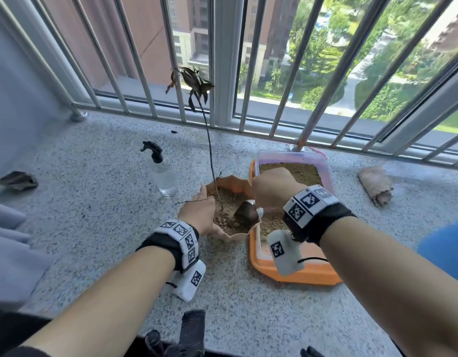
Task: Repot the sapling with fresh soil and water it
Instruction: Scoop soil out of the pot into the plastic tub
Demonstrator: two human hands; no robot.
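A thin sapling [209, 150] with dry brown leaves stands in the soil of a peach scalloped pot [233, 182] on the stone ledge. My left hand [198, 215] holds the pot's left rim, fingers wrapped on its side. My right hand [273, 190] grips a small scoop [247, 215] whose bowl sits over the pot's soil at the right rim. Right of the pot stands a clear tub of brown soil [300, 173] on an orange tray [300, 275]. A clear spray bottle [163, 171] with a black trigger stands left of the pot.
Window bars [248, 73] run along the back of the ledge [106, 228]. A broken dark shard [18, 180] lies far left, and a rolled cloth [376, 185] lies far right. A black comb-like tool [193, 331] sits at the near edge.
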